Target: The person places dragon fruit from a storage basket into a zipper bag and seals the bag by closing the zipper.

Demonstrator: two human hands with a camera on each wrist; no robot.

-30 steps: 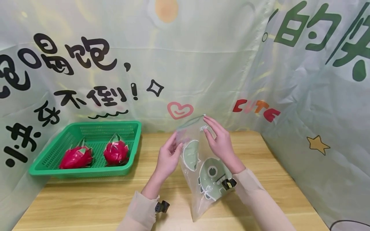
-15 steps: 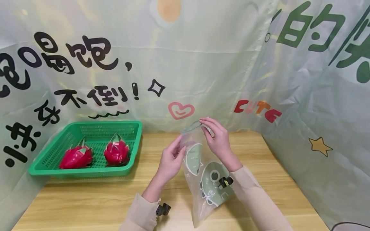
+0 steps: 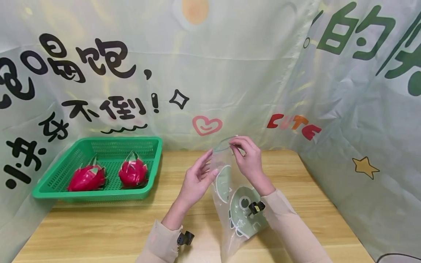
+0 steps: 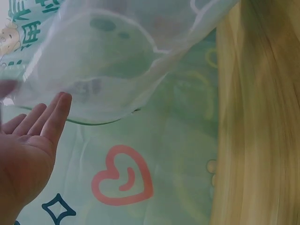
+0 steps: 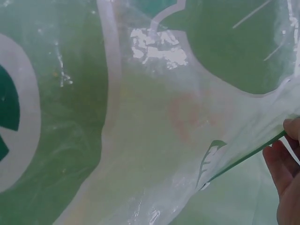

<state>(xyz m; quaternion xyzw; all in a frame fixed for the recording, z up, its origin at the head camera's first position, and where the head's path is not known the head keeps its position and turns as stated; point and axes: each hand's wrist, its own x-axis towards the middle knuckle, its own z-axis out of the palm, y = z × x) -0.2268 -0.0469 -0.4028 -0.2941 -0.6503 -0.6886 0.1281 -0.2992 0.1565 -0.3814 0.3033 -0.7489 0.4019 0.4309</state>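
Observation:
A translucent zip bag (image 3: 239,221) with green cartoon prints hangs upright over the table, its top edge toward the back wall. My right hand (image 3: 250,157) pinches the green zip edge at the bag's top; in the right wrist view, thumb and fingers (image 5: 291,125) meet on that green line. At the bag's left side is my left hand (image 3: 196,179), fingers extended and thumb apart. Seen in the left wrist view, its straight fingers (image 4: 56,117) overlap the bag (image 4: 103,61) close to the mouth. The mouth shows a small curved gap near the top.
A green plastic basket (image 3: 95,197) stands at the back left, holding two dragon fruits, one on the left (image 3: 86,179) and one on the right (image 3: 132,173). Printed cloth (image 3: 230,80) walls the wooden table (image 3: 108,230) at the back and sides.
The bag's top has shifted slightly right and down. My left hand has gone from gripping the bag's left edge to spread fingers beside it, while the right keeps its pinch.

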